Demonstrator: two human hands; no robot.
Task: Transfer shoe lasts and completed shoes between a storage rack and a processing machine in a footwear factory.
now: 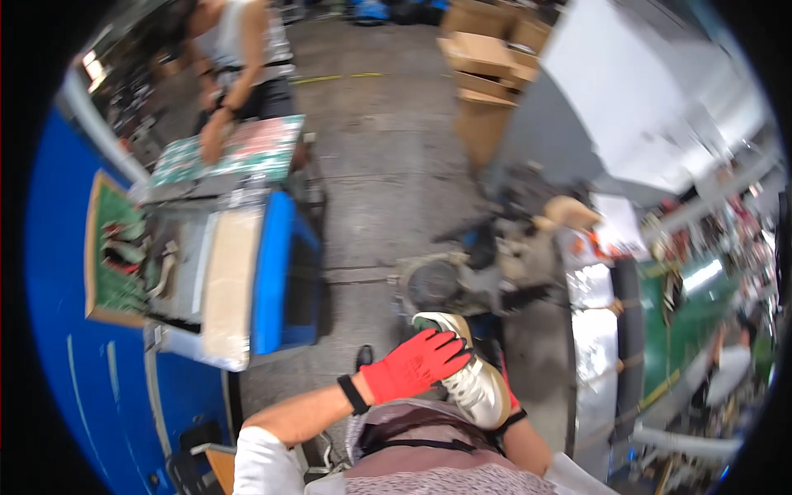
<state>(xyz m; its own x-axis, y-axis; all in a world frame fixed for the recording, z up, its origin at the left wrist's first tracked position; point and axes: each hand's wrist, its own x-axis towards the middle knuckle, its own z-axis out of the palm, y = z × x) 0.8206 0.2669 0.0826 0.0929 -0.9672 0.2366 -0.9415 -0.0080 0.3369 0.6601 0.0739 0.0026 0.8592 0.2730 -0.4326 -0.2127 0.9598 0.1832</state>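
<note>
Grey floor (pixel 375 177) filled the centre of the frame. Cardboard boxes (pixel 480 120) stood at upper centre-right; a blue bin (pixel 270 276), left of centre. White shoe (pixel 481 394) was at lower centre, tilted, before the wearer's torso. Red-gloved left hand (pixel 417 365): fingers part-bent, closed over the shoe's upper. Right hand (pixel 511 395): mostly hidden behind the shoe; finger opening and grip could not be told.

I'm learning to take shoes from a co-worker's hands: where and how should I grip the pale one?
Probably the heel end of the pale shoe, from the far side, fingers around it. It juts beyond the gloved left hand, which lies across the middle; the rounded toe points back toward the wearer, and the right hand is mostly hidden behind.
</note>
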